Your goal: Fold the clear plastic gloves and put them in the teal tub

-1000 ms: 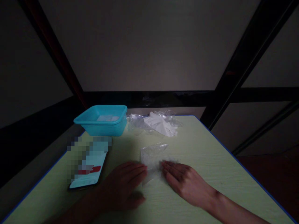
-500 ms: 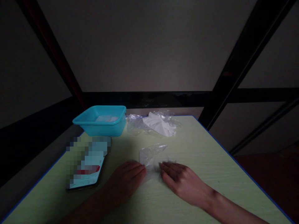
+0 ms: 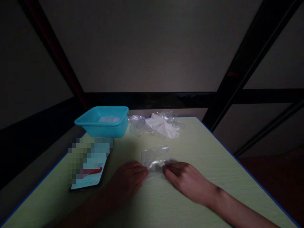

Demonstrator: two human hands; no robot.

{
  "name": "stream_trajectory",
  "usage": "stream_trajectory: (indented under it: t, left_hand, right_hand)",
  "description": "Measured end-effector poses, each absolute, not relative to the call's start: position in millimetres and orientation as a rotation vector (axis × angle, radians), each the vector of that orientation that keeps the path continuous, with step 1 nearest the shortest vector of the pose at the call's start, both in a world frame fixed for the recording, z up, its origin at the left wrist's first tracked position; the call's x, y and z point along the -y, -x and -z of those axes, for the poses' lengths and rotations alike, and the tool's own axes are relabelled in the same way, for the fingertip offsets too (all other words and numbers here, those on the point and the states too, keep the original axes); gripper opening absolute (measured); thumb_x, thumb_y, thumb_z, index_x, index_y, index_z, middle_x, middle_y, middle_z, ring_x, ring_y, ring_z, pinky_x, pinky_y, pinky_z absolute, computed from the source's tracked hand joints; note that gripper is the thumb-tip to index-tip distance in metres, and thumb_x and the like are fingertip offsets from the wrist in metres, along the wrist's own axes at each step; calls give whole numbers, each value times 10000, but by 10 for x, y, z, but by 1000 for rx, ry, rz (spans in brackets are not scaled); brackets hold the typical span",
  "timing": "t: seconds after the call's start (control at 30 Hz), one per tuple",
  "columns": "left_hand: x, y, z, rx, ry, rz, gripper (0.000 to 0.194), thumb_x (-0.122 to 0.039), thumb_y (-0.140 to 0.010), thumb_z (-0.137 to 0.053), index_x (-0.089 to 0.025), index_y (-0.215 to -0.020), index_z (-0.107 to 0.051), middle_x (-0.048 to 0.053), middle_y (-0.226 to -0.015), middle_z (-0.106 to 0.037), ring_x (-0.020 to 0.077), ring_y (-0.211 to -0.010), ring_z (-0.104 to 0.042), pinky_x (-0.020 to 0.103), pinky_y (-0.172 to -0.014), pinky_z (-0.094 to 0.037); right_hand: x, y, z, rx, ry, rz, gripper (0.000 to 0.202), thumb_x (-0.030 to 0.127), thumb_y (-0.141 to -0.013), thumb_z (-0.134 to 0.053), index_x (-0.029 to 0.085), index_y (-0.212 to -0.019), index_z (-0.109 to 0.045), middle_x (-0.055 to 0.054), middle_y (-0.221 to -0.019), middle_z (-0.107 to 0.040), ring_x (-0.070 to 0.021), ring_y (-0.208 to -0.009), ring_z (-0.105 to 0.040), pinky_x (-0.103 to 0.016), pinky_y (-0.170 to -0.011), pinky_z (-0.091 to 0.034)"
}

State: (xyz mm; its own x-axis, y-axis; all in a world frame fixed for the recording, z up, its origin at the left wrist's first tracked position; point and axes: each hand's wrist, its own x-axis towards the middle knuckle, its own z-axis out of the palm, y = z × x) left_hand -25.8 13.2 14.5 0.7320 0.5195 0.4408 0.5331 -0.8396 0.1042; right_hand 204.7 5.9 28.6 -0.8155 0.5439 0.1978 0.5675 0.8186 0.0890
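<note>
A small clear plastic bag [image 3: 154, 155] lies on the table between my hands, its far edge raised a little. My left hand [image 3: 130, 177] pinches the bag's near left side, fingers pressed together. On the near right side, my right hand [image 3: 181, 179] has its fingers closed on the same bag. The film between the fingertips is creased and catches the light. My fingertips partly cover the bag's near corners.
A blue plastic basket [image 3: 104, 129] with whitish contents stands at the far left. Beside it lie crumpled clear plastic [image 3: 137, 126] and a white tissue [image 3: 162, 125]. A phone [image 3: 92, 171], partly pixelated, rests left of my left hand. The table [image 3: 213, 171] has a blue edge.
The film between my fingertips now shows a brighter raised fold. My right hand's fingers are drawn closer together on the bag. The left hand has barely moved.
</note>
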Motion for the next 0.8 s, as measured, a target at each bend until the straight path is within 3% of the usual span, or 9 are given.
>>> stream_trajectory:
  t: [0.17, 0.3, 0.5, 0.63, 0.8]
  left_hand:
    - [-170, 240, -226, 1296, 3084, 549, 227, -137, -814, -438, -161, -810, -664, 54, -781, -672, 180, -739, -607, 270, -674, -458]
    - [-255, 213, -349, 1694, 3057, 466, 244, -238, -801, -463, -150, -654, -637, 20, -662, -621, 165, -650, -564, 241, -614, -403]
    - [-515, 188, -421, 2218, 3198, 517, 302, -312, -708, -514, -148, -455, -536, -54, -420, -444, 117, -462, -447, 202, -461, -278]
    - [-631, 164, -436, 2295, 3278, 578, 258, -309, -691, -508, -138, -532, -618, -25, -465, -565, 130, -492, -538, 193, -485, -353]
    - [-671, 140, -421, 2490, 3251, 668, 212, -280, -672, -517, -130, -551, -604, 36, -568, -665, 160, -564, -634, 196, -491, -430]
  right_hand:
    - [-195, -2061, -438, 2892, 1029, -65, 119, 70, -858, -452, 138, -858, -549, -55, -735, -653, -171, -642, -608, -257, -561, -435]
    - [-418, -2062, -599, 2878, 989, -388, 161, 144, -894, -416, 136, -837, -566, -53, -742, -643, -157, -635, -583, -239, -550, -385]
    - [-812, -2012, -670, 2655, 959, -1272, 241, 117, -865, -416, 138, -660, -541, -16, -631, -623, -117, -582, -548, -215, -557, -391]
    - [-980, -1959, -613, 2392, 1050, -1673, 253, 77, -808, -446, 150, -573, -502, 21, -516, -590, -89, -479, -509, -202, -502, -375]
    - [-1086, -1925, -538, 2330, 1106, -1743, 245, 69, -773, -455, 154, -544, -477, 26, -469, -598, -70, -399, -474, -183, -430, -344]
